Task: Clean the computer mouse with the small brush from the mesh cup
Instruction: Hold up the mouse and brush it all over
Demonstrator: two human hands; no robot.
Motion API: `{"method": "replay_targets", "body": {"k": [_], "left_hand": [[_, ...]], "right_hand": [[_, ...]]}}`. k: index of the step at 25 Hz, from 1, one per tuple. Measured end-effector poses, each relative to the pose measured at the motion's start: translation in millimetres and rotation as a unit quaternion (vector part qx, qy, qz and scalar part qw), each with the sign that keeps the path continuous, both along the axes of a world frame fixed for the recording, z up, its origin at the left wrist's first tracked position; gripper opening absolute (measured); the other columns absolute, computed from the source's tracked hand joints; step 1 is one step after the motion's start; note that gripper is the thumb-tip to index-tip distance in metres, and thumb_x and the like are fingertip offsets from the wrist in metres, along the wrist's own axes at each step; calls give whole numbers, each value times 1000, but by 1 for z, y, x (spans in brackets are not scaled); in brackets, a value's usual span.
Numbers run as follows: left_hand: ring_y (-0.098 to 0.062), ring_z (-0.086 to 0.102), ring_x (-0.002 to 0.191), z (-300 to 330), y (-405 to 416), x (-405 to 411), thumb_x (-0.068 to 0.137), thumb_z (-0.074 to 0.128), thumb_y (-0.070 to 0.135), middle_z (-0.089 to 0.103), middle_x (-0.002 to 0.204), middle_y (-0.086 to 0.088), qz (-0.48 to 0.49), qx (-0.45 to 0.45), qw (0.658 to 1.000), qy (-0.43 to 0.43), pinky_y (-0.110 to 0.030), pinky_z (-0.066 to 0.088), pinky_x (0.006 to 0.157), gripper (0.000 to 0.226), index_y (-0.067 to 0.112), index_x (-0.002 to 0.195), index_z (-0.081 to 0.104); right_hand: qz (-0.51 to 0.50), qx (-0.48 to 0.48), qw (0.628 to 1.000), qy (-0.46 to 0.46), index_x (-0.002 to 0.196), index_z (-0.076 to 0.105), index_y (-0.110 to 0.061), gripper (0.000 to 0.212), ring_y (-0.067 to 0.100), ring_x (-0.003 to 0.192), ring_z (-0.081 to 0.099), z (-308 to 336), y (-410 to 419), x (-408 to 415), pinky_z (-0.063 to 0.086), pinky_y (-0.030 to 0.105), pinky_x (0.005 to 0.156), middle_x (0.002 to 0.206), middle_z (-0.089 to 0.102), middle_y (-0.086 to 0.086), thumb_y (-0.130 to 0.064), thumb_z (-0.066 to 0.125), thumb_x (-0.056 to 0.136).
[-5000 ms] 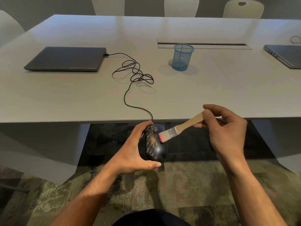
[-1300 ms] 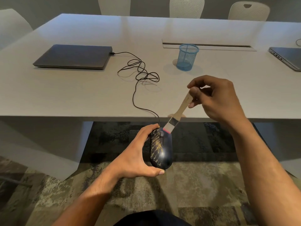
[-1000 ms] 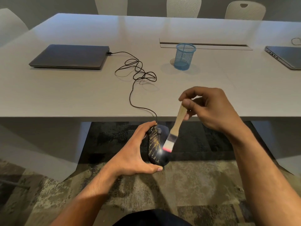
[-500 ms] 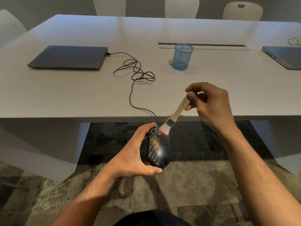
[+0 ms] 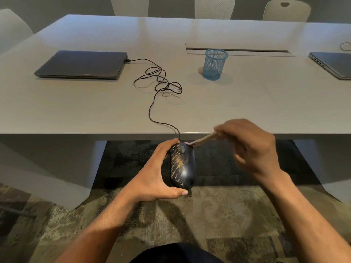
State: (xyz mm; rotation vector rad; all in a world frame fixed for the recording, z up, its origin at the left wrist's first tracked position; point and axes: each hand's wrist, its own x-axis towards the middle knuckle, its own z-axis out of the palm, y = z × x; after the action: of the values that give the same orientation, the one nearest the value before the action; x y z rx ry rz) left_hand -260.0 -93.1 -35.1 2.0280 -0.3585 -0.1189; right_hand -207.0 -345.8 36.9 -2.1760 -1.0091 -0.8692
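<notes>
My left hand [image 5: 153, 177] grips a dark computer mouse [image 5: 183, 166] with yellowish streaks on its left side, held below the near edge of the table. Its black cable [image 5: 157, 88] runs up over the edge and coils on the tabletop. My right hand [image 5: 252, 149] is closed on the wooden handle of a small brush [image 5: 204, 139], blurred by motion. The brush's bristle end touches the front tip of the mouse beside the scroll wheel. An empty blue mesh cup [image 5: 215, 63] stands on the table further back.
The grey table [image 5: 76, 111] carries a closed dark laptop [image 5: 81, 64] at the left, with the mouse cable plugged in, and a second laptop [image 5: 334, 63] at the right edge. A cable slot [image 5: 239, 52] lies behind the cup. Chairs stand beyond; patterned carpet lies below.
My right hand has dropped lower and swung the brush flatter, its bristles sliding to the front tip of the mouse. The left hand holds the mouse almost still.
</notes>
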Motion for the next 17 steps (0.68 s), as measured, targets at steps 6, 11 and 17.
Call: {"method": "replay_targets", "body": {"k": [6,11,17], "left_hand": [[3,33,138,-3,1,4,56,89,42,32,149,19,7,0,1000,13,-25,29,117,115,39,150,24],[7,31,137,-1,-7,7,56,89,44,30,148,25,-2,4,1000,12,-17,29,113,114,42,149,23],[6,33,136,-2,-5,3,56,90,39,31,147,21,8,-6,1000,17,-23,31,116,116,34,151,23]], "right_hand": [[42,95,992,69,106,67,-9,27,5,97,68,6,-29,-23,51,15,87,102,69,-4,6,63,84],[-27,87,994,54,105,71,3,25,20,85,73,4,-12,-7,59,27,81,93,72,12,17,66,85],[32,74,994,67,103,71,-10,20,13,94,72,-5,-32,-43,56,28,84,96,75,6,0,66,87]]}}
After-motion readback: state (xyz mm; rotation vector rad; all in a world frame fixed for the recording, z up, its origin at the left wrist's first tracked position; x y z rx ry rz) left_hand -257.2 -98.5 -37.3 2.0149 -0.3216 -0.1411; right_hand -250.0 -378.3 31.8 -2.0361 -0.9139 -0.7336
